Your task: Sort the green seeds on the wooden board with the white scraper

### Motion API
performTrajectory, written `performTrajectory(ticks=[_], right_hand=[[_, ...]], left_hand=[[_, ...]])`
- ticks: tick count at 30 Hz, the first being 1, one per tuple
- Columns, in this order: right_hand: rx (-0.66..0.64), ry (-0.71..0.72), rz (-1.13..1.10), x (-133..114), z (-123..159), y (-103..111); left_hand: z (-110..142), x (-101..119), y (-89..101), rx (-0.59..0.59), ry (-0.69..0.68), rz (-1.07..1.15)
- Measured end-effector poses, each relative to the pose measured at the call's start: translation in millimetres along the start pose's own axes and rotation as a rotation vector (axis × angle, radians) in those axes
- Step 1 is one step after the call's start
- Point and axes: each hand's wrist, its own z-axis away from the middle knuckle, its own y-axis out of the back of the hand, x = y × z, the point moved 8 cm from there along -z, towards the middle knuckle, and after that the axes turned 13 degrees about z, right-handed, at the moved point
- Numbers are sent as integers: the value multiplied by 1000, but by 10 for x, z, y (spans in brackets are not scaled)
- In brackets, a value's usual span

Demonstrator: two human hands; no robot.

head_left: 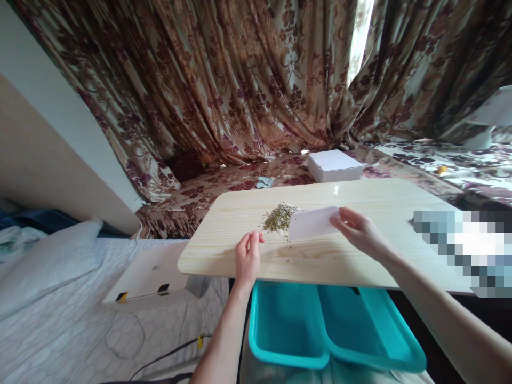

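A small heap of greenish-brown seeds lies on a pale wooden board. My right hand holds a white plastic card by its right end, the card's left edge against the heap. My left hand rests on the board just left of the heap. Its fingers are curled, with thumb and forefinger close together; I cannot make out anything between them.
Two turquoise plastic tubs sit side by side under the board's near edge. A white box stands beyond the board on floral fabric. A flat white box and cables lie on the quilted bed at left. Heavy floral curtains hang behind.
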Motion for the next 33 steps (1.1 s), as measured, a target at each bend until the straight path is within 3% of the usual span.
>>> performTrajectory(ticks=[16,26,33], right_hand=[[-319,60,-190,-248,-41,-555],[-238,23,-145,-91,-213,-409],[-236,26,-95,-75,-304,-487]], left_hand=[[-7,6,-2,-7,-15,6],[-2,23,3,4,-10,-7],[-6,5,15,10,-5,-19]])
